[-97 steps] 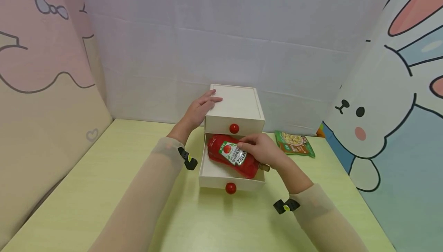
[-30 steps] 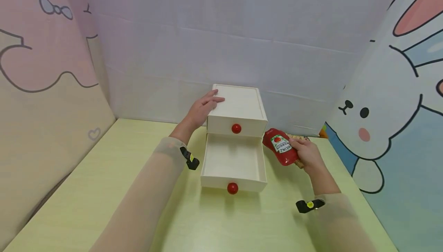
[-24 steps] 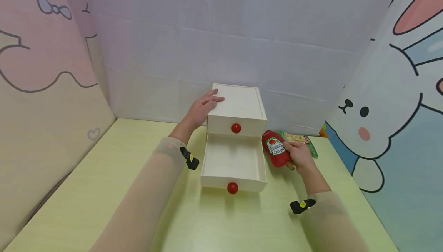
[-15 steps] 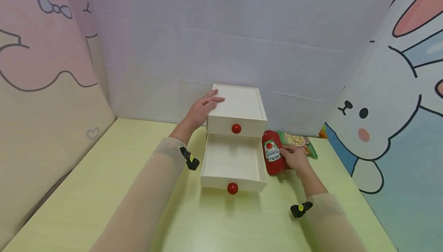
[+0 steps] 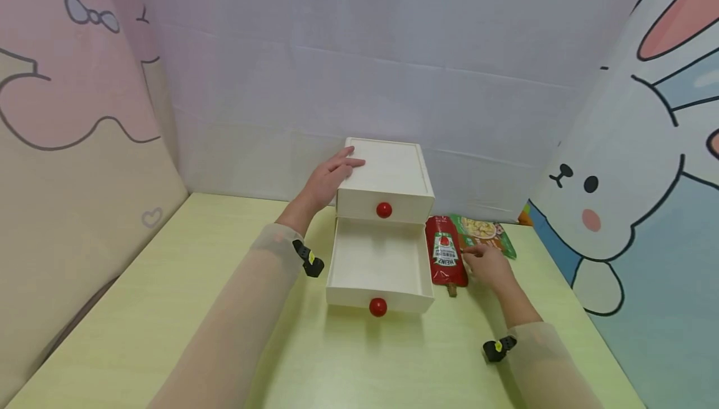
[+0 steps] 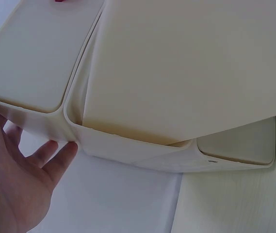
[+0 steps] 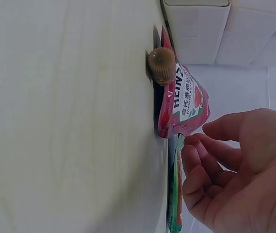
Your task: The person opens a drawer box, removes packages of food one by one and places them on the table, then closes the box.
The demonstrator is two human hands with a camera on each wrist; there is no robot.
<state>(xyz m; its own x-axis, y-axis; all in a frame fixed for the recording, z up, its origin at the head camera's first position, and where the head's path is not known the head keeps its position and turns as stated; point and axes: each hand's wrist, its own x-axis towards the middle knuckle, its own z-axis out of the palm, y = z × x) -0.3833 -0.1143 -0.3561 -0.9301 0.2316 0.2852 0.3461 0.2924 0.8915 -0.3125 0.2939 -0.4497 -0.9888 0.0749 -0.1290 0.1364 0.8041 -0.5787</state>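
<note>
Resting spread left hand [image 5: 327,179] on cabinet [image 5: 390,168], at top left edge. With right hand [image 5: 489,265] loosely curled, thumb apart from fingers, just beside ketchup [image 5: 445,250] (unclear if touching), lying flat on counter [image 5: 404,359], right of pulled-out drawer [image 5: 379,298], near packet [image 5: 483,229].

Red pouch [image 5: 446,271] beside open drawer [image 5: 379,259]

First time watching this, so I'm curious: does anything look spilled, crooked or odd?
Nothing looks spilled or damaged. One drawer juts out of the white unit, but it just looks pulled open; the ketchup pouch lies beside it, cap on.
</note>
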